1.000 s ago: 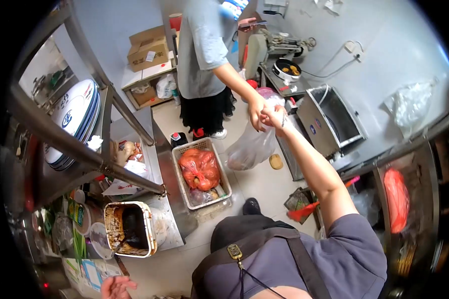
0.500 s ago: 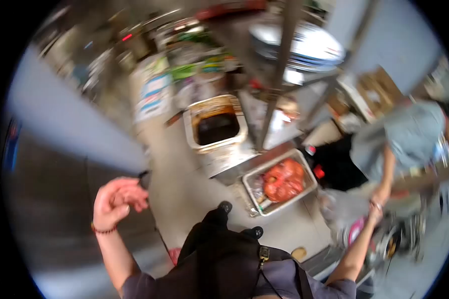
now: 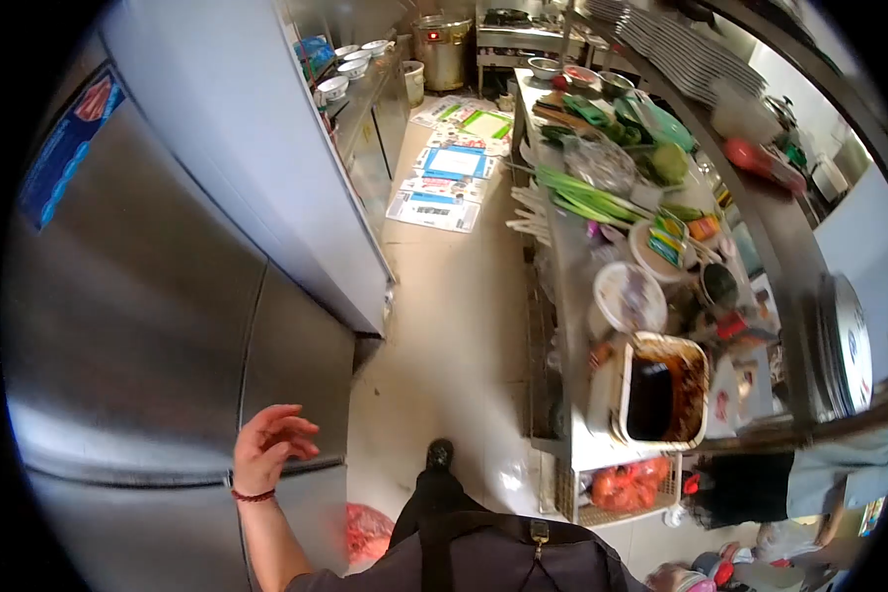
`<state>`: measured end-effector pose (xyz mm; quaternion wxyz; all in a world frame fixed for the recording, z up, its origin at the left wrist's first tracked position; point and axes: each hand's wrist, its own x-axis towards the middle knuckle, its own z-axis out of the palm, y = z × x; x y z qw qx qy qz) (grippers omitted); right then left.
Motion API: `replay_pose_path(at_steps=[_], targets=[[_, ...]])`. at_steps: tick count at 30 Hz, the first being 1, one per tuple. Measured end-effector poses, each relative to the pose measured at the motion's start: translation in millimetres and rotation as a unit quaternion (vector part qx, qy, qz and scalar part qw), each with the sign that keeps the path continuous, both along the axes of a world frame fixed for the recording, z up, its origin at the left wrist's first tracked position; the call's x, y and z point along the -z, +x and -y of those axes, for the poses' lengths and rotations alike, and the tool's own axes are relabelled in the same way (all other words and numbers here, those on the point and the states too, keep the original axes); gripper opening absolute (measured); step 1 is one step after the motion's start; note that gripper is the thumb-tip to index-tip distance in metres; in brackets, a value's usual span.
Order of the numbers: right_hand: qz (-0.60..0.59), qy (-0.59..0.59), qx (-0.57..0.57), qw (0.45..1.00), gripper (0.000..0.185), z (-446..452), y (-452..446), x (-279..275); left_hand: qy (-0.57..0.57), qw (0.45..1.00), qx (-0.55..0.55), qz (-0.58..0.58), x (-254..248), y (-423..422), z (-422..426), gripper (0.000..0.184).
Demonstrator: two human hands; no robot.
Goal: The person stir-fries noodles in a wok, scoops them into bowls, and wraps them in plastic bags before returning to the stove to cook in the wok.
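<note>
My left hand (image 3: 269, 452) is held in front of the steel fridge doors (image 3: 158, 335), its fingers loosely curled and apart with nothing between them. A dark red bead bracelet (image 3: 254, 495) circles that wrist. My right hand is out of the frame. On the near end of the steel worktable (image 3: 553, 247) stands a white rectangular tub (image 3: 623, 395) of dark brown sauce, stained around its inner wall. A round white-lidded bucket (image 3: 629, 296) sits just behind it. Below the table end is a crate (image 3: 574, 493) with red bags (image 3: 629, 485) in it.
Green onions (image 3: 592, 197) lie farther along the worktable. Stacked plates (image 3: 686, 49) fill the shelf above. Flattened cartons (image 3: 434, 209) cover part of the aisle floor. White bowls (image 3: 333, 89) line the left counter. A red bag (image 3: 367, 533) lies by my leg; a co-worker (image 3: 839, 479) is at lower right.
My view has swung toward the aisle, so the tub and crate now appear farther right. My right hand, earlier at the right beside a co-worker and a clear bag, has left the view.
</note>
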<state>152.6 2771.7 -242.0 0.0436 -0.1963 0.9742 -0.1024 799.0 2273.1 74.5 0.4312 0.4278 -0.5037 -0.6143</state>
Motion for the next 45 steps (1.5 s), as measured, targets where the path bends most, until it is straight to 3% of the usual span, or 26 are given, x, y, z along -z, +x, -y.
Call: replay_pose_path(at_steps=[1, 2, 3, 4, 5, 6, 7, 9, 10, 12, 14, 17, 19, 22, 24, 26, 27, 28, 30, 32, 33, 36, 39, 43, 44, 45], targets=[[0.032, 0.065, -0.126, 0.989, 0.028, 7, 27, 23, 0.028, 0.998, -0.027, 0.043, 6, 4, 34, 0.038], [-0.047, 0.132, -0.477, 0.868, 0.029, 16, 46, 45, 0.028, 0.997, -0.046, 0.050, 12, 1, 70, 0.037], [-0.125, 0.112, -0.670, 0.723, 0.029, 35, 64, 63, 0.031, 0.996, -0.060, 0.064, 15, -8, 104, 0.035], [-0.120, 0.115, -0.666, 0.728, 0.029, 98, 94, 74, 0.026, 0.996, -0.011, 0.086, 21, -15, 143, 0.034], [0.277, 0.160, -0.407, 0.856, 0.029, 159, 115, 98, 0.013, 0.994, 0.036, 0.106, 28, -28, 176, 0.033], [0.609, 0.163, -0.052, 0.774, 0.031, 214, 135, 109, 0.001, 0.992, 0.084, 0.092, 43, -43, 212, 0.032], [0.598, 0.117, -0.062, 0.790, 0.032, 273, 172, 78, -0.032, 0.985, 0.139, 0.095, 59, -63, 251, 0.032], [0.481, 0.007, -0.199, 0.854, 0.035, 437, 240, -61, -0.042, 0.967, 0.244, 0.063, 60, -117, 315, 0.035], [0.457, -0.027, -0.225, 0.860, 0.036, 489, 254, -96, -0.046, 0.966, 0.252, 0.026, 60, -147, 344, 0.038], [0.421, -0.066, -0.257, 0.867, 0.036, 557, 257, -102, -0.049, 0.966, 0.254, -0.028, 54, -204, 400, 0.045], [0.348, 0.002, -0.340, 0.874, 0.033, 625, 246, -111, -0.024, 0.964, 0.250, -0.086, 48, -249, 461, 0.050], [0.392, -0.082, -0.357, 0.844, 0.032, 750, 234, -133, -0.025, 0.973, 0.213, -0.089, 60, -282, 567, 0.052], [0.348, -0.096, -0.424, 0.831, 0.031, 849, 212, -109, -0.116, 0.980, 0.145, 0.077, 74, -286, 653, 0.055], [0.248, -0.097, -0.528, 0.806, 0.027, 992, 223, -140, -0.078, 0.980, 0.015, 0.181, 100, -263, 781, 0.045], [0.318, -0.136, -0.515, 0.784, 0.028, 1088, 236, -185, 0.011, 0.993, -0.039, 0.113, 63, -231, 846, 0.045], [0.365, -0.164, -0.528, 0.749, 0.029, 1177, 250, -208, -0.004, 0.993, -0.113, 0.019, 81, -198, 938, 0.041], [0.408, -0.193, -0.534, 0.715, 0.030, 1212, 251, -211, -0.039, 0.980, -0.171, 0.098, 102, -178, 988, 0.037], [0.407, -0.187, -0.541, 0.712, 0.030, 1245, 247, -210, 0.003, 0.981, -0.180, 0.072, 77, -166, 1011, 0.032], [0.362, -0.103, -0.612, 0.695, 0.030, 1313, 246, -201, 0.015, 0.964, -0.261, 0.053, 108, -137, 1101, 0.027], [0.308, -0.047, -0.631, 0.710, 0.032, 1365, 232, -183, 0.186, 0.919, -0.348, 0.007, 133, -105, 1174, 0.025], [0.282, -0.008, -0.637, 0.718, 0.034, 1387, 218, -163, 0.241, 0.903, -0.353, -0.042, 162, -86, 1216, 0.035], [0.331, 0.098, -0.500, 0.794, 0.034, 1429, 171, -124, 0.279, 0.843, -0.433, -0.154, 207, -48, 1298, 0.054], [0.453, 0.110, -0.332, 0.820, 0.032, 1469, 110, -83, 0.299, 0.789, -0.502, -0.191, 255, 12, 1376, 0.052], [0.409, 0.130, -0.350, 0.833, 0.032, 1555, 56, -96, 0.217, 0.722, -0.573, -0.321, 277, 73, 1416, 0.041], [0.451, 0.121, -0.274, 0.841, 0.031, 1586, 39, -88, 0.191, 0.708, -0.556, -0.391, 278, 83, 1424, 0.037], [0.488, 0.114, -0.198, 0.842, 0.031, 1623, 25, -80, 0.186, 0.701, -0.578, -0.375, 284, 87, 1431, 0.037]])
